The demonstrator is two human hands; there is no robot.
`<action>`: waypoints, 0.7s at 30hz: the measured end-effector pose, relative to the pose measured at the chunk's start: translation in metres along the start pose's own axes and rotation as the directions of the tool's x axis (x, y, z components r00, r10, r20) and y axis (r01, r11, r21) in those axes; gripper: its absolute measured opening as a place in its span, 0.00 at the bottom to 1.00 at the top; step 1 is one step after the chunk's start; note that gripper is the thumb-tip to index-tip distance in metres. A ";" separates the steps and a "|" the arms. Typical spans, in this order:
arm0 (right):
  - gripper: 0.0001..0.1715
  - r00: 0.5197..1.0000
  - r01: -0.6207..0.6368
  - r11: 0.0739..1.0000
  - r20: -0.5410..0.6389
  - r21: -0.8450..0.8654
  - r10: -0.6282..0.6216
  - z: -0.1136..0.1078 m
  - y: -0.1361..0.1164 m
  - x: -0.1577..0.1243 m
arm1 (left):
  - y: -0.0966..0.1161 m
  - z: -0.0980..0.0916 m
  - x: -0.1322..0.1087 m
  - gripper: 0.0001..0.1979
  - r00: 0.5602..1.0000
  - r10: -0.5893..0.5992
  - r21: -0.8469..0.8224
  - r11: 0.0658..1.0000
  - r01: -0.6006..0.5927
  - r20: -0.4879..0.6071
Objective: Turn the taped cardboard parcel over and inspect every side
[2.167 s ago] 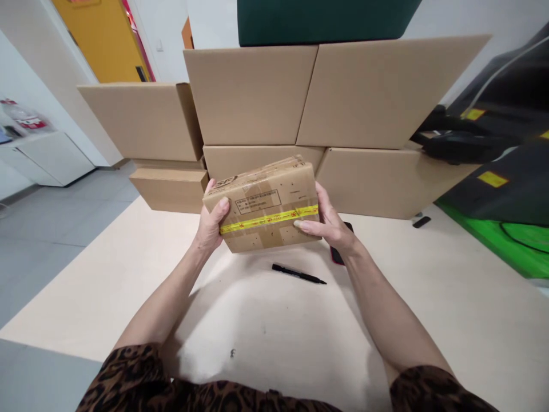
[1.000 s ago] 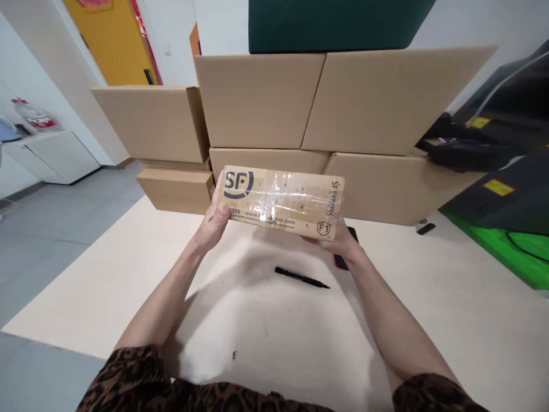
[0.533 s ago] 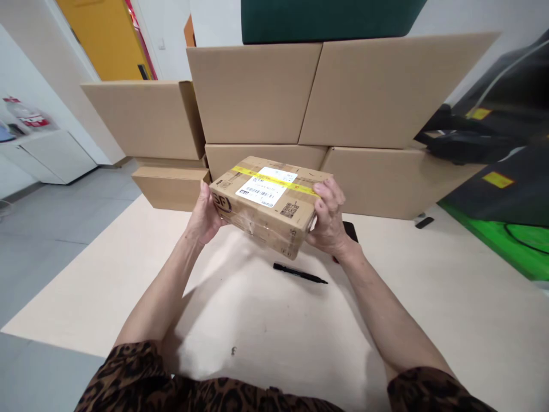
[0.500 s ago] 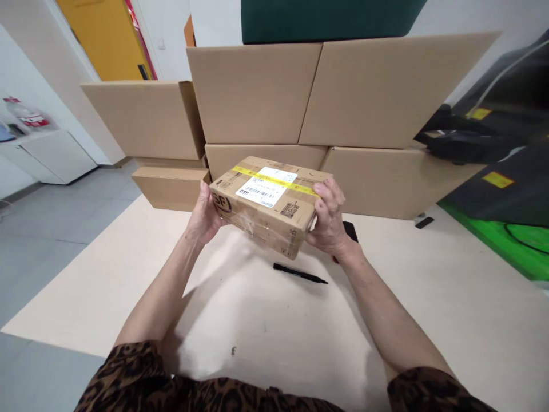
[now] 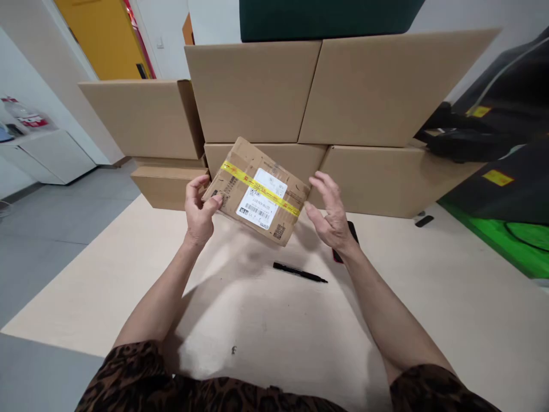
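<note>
A small cardboard box point(image 5: 257, 194) is held tilted above the table, its top face turned toward me. Yellow tape crosses that face, over a white shipping label point(image 5: 262, 198) with printed codes. My left hand point(image 5: 201, 212) grips the box's left corner, thumb on top and fingers behind. My right hand point(image 5: 329, 212) is off the box, just beside its right edge, fingers apart and holding nothing. Below the box a black marker pen point(image 5: 300, 272) lies on the table. A dark phone-like object point(image 5: 352, 232) is partly hidden behind my right wrist.
Large cardboard boxes point(image 5: 253, 94) are stacked along the table's point(image 5: 107, 274) back, with a dark green container point(image 5: 330, 20) on top. A small black object point(image 5: 424, 221) lies at the back right. Dark equipment point(image 5: 506, 131) stands on the right beside a green surface point(image 5: 493, 243).
The small box has been turned so its top faces me more and its front side no longer shows. My right hand has let go and opened; my left thumb has moved onto the top.
</note>
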State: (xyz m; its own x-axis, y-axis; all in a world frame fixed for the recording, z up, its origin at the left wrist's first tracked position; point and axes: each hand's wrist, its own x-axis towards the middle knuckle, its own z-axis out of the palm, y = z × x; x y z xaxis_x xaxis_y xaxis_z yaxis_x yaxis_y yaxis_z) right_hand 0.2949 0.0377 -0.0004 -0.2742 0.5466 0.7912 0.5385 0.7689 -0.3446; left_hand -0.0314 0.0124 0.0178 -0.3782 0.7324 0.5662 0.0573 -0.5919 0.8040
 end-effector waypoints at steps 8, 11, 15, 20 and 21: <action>0.61 0.949 -0.295 0.914 0.198 0.277 0.246 -0.012 -0.008 0.006 | 0.018 0.011 -0.016 0.40 0.919 0.333 0.024 0.938 -0.346 0.212; 0.65 0.904 -0.356 0.862 0.367 0.362 0.219 -0.022 -0.014 0.010 | 0.044 0.019 -0.027 0.42 0.910 0.326 0.045 0.936 -0.348 0.258; 0.61 0.820 -0.422 0.748 0.568 0.512 0.074 -0.029 -0.021 0.011 | 0.067 0.026 -0.042 0.41 0.939 0.189 0.058 0.975 -0.214 0.287; 0.50 0.870 -0.331 0.721 0.493 0.608 -0.016 -0.022 -0.023 0.008 | 0.065 0.022 -0.048 0.45 0.908 0.174 0.054 0.976 -0.210 0.380; 0.52 0.903 -0.264 0.762 0.430 0.592 -0.021 -0.021 -0.023 0.008 | 0.063 0.021 -0.048 0.46 0.888 0.212 0.046 0.967 -0.252 0.408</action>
State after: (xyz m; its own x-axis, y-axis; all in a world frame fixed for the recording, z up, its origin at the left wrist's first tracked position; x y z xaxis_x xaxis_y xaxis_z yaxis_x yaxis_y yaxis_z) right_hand 0.2973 0.0175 0.0244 -0.6010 0.6200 0.5044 0.0109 0.6374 -0.7705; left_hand 0.0093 -0.0528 0.0448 0.0536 0.6619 0.7476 0.1933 -0.7414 0.6426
